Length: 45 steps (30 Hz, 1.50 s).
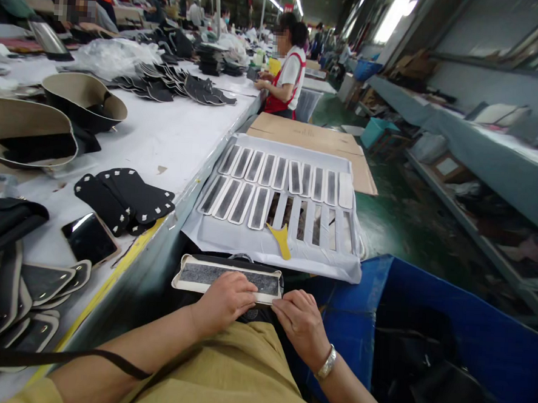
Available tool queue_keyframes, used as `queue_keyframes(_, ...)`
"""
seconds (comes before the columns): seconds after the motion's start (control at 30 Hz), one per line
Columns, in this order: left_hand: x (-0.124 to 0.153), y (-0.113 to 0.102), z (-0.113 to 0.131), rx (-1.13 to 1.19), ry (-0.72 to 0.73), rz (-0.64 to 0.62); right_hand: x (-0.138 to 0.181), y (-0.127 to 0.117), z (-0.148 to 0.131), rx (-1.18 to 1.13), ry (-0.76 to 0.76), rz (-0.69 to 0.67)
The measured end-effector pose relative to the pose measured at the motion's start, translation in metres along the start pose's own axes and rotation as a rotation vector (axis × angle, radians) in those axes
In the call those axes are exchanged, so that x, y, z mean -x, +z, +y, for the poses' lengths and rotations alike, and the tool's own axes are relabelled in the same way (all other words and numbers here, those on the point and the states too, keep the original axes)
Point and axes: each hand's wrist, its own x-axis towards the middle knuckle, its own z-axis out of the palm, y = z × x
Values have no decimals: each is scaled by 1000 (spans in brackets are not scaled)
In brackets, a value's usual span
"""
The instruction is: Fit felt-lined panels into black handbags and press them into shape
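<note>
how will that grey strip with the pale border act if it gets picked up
The grey strip looks slim, so it is probably light. It lies fairly straight under the left hand, suggesting some stiffness, though support beneath may explain that. Its matt face seems unlikely to slip much.

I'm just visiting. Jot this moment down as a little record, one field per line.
Left hand: resting on a grey-centred panel
Right hand: fingers at the panel's right end
Ahead: pale slotted rack with similar strips and a yellow piece
Left-side table: phone, black shaped pieces
Right side: blue bin, dark items inside
</note>
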Motion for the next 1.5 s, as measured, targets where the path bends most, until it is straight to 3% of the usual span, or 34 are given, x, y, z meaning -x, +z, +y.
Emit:
queue_keyframes(0.33, -5, 5, 1, 51, -75, 35, -7, 0, 2, 14, 4, -97)
queue_keyframes(0.6, -12, 2, 8, 15, -149, -22, -13, 5, -9, 51, 122, -35)
queue_keyframes(0.77, -12, 2, 7, 112, -212, -10, -10, 10, -19, 99, 189, -6)
queue_keyframes(0.97, -13, 5, 7, 183, -264, 33, -1, 16, -20, 106, 177, 54)
queue_keyframes(1.2, -15, 8, 12, 109, -293, 45, 6, 17, -15, 86, 110, 109)
queue_keyframes(1.5, -27, 4, 24, -68, -316, -80, -10, 9, -25, 172, 255, -46)
